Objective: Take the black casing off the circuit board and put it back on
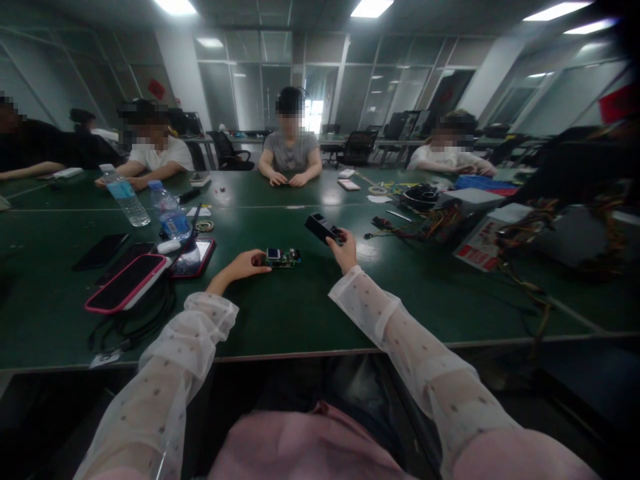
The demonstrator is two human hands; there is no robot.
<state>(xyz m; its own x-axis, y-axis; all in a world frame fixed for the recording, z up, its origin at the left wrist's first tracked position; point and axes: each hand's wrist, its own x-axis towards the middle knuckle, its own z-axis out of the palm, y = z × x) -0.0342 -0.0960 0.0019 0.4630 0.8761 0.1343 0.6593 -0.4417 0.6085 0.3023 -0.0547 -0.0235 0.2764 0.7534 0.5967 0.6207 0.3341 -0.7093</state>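
My left hand (pixel 246 264) grips the left end of a green circuit board (pixel 287 259) that carries a small dark screen in a pale frame. The board is low over the green table, and I cannot tell whether it rests on it. Farther right, my right hand (pixel 344 249) is closed on a black plastic casing (pixel 321 228), pinched at its near right end and tilted. Board and casing are apart from each other. Parts of both hands' fingers are hidden behind what they hold.
Phones (pixel 129 283), cables and two water bottles (pixel 170 212) are at the left of the green table (pixel 295 320). Metal power supply boxes (pixel 493 233) with wire bundles crowd the right side. Several people sit across the table, one in a grey shirt (pixel 290 150).
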